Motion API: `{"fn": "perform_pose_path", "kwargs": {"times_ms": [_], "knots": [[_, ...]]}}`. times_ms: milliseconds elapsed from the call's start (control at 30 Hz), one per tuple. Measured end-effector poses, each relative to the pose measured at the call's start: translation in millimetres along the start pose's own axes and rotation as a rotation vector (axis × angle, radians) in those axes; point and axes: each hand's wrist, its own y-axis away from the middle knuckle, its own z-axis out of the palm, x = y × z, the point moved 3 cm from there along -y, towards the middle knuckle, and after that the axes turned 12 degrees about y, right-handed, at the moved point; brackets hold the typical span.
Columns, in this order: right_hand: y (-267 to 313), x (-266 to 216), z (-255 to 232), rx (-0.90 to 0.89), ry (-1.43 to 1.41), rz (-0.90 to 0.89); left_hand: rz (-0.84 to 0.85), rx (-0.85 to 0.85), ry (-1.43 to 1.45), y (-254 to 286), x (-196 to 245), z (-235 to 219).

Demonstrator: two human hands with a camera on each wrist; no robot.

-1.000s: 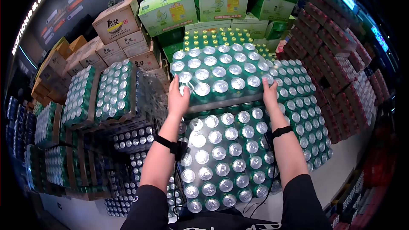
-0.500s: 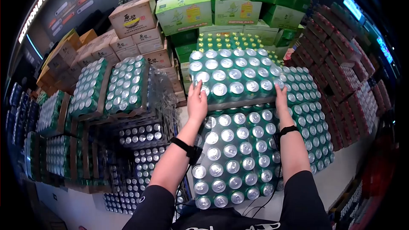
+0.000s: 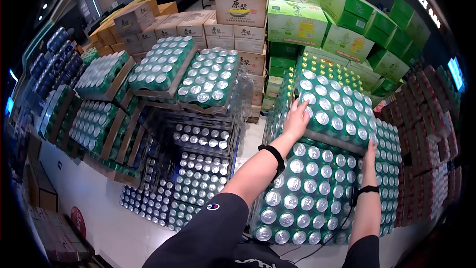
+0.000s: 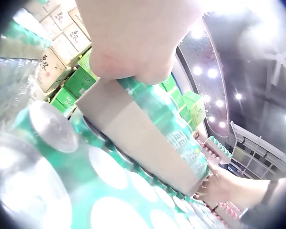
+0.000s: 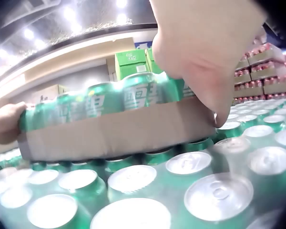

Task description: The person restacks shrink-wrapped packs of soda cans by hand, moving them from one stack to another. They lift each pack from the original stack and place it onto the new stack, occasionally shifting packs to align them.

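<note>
Left hand lies on the near left corner of the tray of green cans, fingers fairly straight and laid over the can tops, thumb side down the tray's edge. In the left wrist view the hand fills the top of the frame, blurred, against the tray's cardboard side; fingertips not visible there. Right hand is at the tray's near right corner, fingers pointing up along the cardboard edge; how far they wrap it, cannot tell from the head view. Right wrist view: right hand close and out of focus, thumb pressed on the end of the cardboard wall, fingers over the shrink-wrapped cans above it.

The tray sits on top of a stack of green cans, toward its far end, tilted slightly; whether it rests fully or is lifted, cannot tell. Lower layers of the stack are hidden by the arms and the frame edge.

Around: more can trays on wrapped pallets to the left, brown cartons and green cartons behind, red packs along the right, dark at the fisheye rim. Pale floor, ceiling spotlights.
</note>
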Motion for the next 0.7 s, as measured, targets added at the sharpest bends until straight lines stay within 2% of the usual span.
{"fn": "perform_pose_path", "kwargs": {"times_ms": [100,133,233,267,300,333,367,400,433,467,500,533,600,633,700], "knots": [[50,29,-10,0.031,0.124,0.104,0.037,-0.085,0.012,8,2,-17],[80,32,-15,-0.024,0.128,0.085,0.04,-0.124,0.021,13,5,-22],[194,25,-45,-0.229,0.127,0.01,-0.198,-0.327,0.131,60,16,-82],[243,5,-54,-0.231,0.067,0.04,-0.197,-0.331,0.063,87,7,-107],[266,24,-69,-0.197,0.135,-0.09,-0.112,-0.352,0.005,117,-23,-128],[285,62,-92,-0.19,0.261,-0.153,-0.186,-0.379,-0.136,154,-2,-166],[302,95,-114,-0.184,0.393,-0.209,-0.276,-0.405,-0.304,197,-23,-195],[326,104,-131,-0.064,0.507,-0.401,-0.378,-0.377,-0.308,244,-48,-223],[353,106,-144,0.06,0.619,-0.59,-0.516,-0.321,-0.399,288,-14,-250],[377,108,-152,0.138,0.674,-0.609,-0.589,-0.223,-0.448,345,-40,-272],[403,112,-158,0.212,0.726,-0.625,-0.708,-0.264,-0.479,395,-44,-290],[423,120,-166,0.281,0.778,-0.638,-0.726,-0.308,-0.543,444,-37,-303],[444,179,-173,0.049,0.639,-0.293,-0.91,-0.387,-0.676,529,-12,-315],[457,225,-176,-0.068,0.577,-0.105,-0.995,-0.414,-0.739,567,7,-316],[481,367,-177,-0.549,0.726,0.134,-1.097,-0.515,-0.827,634,33,-317]]}}
